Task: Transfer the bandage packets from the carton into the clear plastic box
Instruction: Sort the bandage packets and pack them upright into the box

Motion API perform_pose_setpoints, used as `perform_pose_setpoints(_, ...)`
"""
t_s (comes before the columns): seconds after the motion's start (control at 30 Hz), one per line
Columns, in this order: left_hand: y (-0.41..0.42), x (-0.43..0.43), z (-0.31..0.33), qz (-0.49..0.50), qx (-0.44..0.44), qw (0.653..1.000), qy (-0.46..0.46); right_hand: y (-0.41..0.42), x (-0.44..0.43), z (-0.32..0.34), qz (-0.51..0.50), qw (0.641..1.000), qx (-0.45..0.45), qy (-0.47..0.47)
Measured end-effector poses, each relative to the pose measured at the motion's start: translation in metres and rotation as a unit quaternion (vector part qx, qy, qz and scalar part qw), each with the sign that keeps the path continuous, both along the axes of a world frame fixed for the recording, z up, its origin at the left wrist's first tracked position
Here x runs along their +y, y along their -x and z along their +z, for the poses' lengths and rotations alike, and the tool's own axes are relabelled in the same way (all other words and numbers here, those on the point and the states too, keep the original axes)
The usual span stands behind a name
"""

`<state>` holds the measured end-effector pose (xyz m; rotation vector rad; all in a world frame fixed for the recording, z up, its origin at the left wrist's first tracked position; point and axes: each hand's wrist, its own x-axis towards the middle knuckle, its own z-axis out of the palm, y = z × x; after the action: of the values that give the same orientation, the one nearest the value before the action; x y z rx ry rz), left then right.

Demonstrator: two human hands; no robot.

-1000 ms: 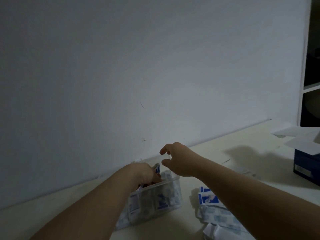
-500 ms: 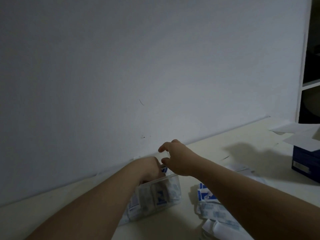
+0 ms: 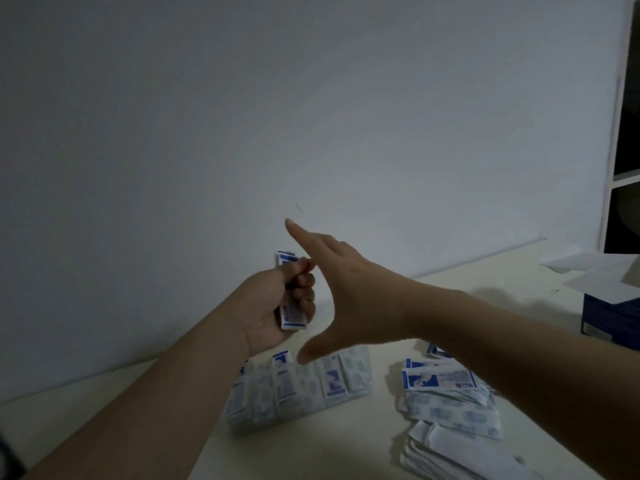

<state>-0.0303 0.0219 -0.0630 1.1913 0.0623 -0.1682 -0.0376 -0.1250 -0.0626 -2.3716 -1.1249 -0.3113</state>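
Observation:
My left hand [image 3: 277, 306] is raised above the clear plastic box [image 3: 301, 389] and grips a small stack of blue-and-white bandage packets [image 3: 292, 317] upright in its curled fingers. My right hand [image 3: 349, 292] hovers just right of it, fingers straight and spread, holding nothing. The box stands on the table below both hands, packed with several packets on edge. The blue carton [image 3: 613, 317] with open white flaps sits at the far right edge.
A loose pile of bandage packets [image 3: 446, 407] lies on the pale table [image 3: 346, 452] right of the box, partly under my right forearm. A plain wall rises close behind. A dark shelf unit [image 3: 627, 133] stands at the right.
My left hand has lifted out of the box with a stack of packets. My right hand has risen too and spread its fingers. The view has shifted slightly.

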Motion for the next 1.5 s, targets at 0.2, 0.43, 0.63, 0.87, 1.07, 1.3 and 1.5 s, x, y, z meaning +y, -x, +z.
perform_pose_setpoints(0.2,0.035,-0.010,-0.007,0.000,0.023,1.000,0.015,0.023,0.002,-0.007,-0.012,0.999,-0.030,0.018)
perform_pose_setpoints(0.43,0.056,-0.007,-0.005,-0.066,0.015,0.996,-0.054,0.036,0.002,-0.005,0.005,1.000,-0.025,-0.003)
perform_pose_setpoints(0.63,0.075,-0.007,0.007,-0.067,-0.032,0.991,-0.108,0.048,0.001,0.009,0.022,0.998,0.035,-0.040)
perform_pose_setpoints(0.87,0.082,0.003,0.019,-0.109,-0.052,0.982,-0.147,0.038,-0.009,0.032,0.018,0.953,0.217,-0.213)
perform_pose_setpoints(1.07,0.071,0.004,0.021,0.002,-0.123,0.920,-0.373,0.022,-0.001,0.029,-0.049,0.959,0.166,-0.225)
perform_pose_setpoints(1.3,0.041,0.012,0.011,0.074,-0.189,0.797,-0.568,-0.003,0.010,0.009,-0.147,0.973,0.079,-0.160)
perform_pose_setpoints(1.5,0.003,0.010,-0.018,0.042,-0.058,0.850,-0.521,-0.039,0.032,-0.016,-0.214,0.973,0.086,0.009)
